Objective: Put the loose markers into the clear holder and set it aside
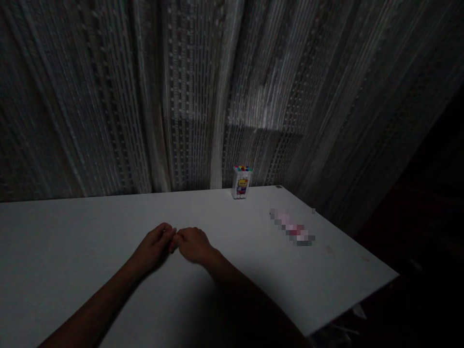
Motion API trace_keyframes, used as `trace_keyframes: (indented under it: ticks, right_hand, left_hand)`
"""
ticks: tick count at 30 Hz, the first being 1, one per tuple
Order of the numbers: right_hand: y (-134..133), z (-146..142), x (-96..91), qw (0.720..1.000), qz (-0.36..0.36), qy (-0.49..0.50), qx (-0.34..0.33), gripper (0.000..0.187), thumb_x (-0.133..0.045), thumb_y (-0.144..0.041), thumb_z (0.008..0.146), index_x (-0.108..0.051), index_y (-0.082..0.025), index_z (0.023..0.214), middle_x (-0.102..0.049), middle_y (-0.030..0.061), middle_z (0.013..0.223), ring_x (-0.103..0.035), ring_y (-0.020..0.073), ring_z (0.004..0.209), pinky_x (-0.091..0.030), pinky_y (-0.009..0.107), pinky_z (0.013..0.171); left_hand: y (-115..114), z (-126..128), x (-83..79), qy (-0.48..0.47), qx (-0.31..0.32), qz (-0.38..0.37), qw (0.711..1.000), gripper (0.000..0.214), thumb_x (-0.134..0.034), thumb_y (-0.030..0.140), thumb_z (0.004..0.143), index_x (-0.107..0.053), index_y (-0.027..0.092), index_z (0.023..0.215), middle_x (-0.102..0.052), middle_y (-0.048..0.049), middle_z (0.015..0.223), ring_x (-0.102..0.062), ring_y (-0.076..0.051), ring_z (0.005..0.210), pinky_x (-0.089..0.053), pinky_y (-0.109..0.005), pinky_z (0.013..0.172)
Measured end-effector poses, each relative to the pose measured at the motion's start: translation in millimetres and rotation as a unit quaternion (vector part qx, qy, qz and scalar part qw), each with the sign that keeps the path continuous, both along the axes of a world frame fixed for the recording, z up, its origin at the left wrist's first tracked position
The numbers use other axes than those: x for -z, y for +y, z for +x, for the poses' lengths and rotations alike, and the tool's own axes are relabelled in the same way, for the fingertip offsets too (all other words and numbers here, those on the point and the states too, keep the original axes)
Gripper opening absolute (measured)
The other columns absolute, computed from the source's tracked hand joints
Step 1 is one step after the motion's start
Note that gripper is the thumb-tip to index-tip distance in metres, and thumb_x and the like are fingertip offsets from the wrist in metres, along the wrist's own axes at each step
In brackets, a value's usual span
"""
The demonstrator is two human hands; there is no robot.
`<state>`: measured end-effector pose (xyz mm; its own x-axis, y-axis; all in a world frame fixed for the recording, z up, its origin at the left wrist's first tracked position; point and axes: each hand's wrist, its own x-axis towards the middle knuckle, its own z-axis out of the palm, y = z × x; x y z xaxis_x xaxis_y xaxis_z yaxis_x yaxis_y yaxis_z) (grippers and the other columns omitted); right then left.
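Hands meet fingertip to fingertip on my white surface (90, 232): left hand (154, 245) and right hand (194, 244) loosely curled, whether pinching anything I cannot tell; marker box (241, 182) stands well beyond

white table (90, 232) | marker pack (241, 182) upright @ far edge | blurred pink item (293, 228) near rt side

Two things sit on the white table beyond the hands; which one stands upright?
The small white box of coloured markers at the table's far edge by the curtain stands upright. The blurred pinkish flat item to its right lies flat.
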<state>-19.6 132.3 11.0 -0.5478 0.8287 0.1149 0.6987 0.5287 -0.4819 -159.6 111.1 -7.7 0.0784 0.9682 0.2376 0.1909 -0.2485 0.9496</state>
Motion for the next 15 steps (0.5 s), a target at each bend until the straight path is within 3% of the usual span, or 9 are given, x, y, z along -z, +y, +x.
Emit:
trace_keyframes:
  ticks: [5,15]
  right_hand:
    - [1.3,3.0,-1.0,1.000,-0.001,0.005,0.004,0.036,-0.033,-0.031,0.086,-0.068,-0.022,0.083,-0.069,0.0032,0.086,-0.062,0.0188,0.082,-0.042,0.027,0.069]
    - [11.9,10.8,5.5,1.000,0.006,-0.012,0.013,0.037,-0.033,-0.031,0.085,-0.068,-0.021,0.083,-0.069,0.0051,0.088,-0.063,0.0203,0.082,-0.042,0.028,0.067]
  left_hand:
    - [3.8,1.3,3.3,-0.027,0.013,-0.022,0.999,0.039,-0.055,0.055,0.074,-0.044,0.018,0.074,-0.051,0.0023,0.053,-0.044,-0.011,0.051,-0.032,-0.023,0.051]
    - [14.6,6.6,5.0,0.059,0.028,0.009,0.998,0.043,-0.047,0.053,0.080,-0.051,0.015,0.061,-0.050,-0.0010,0.056,-0.045,-0.012,0.056,-0.034,-0.024,0.057]
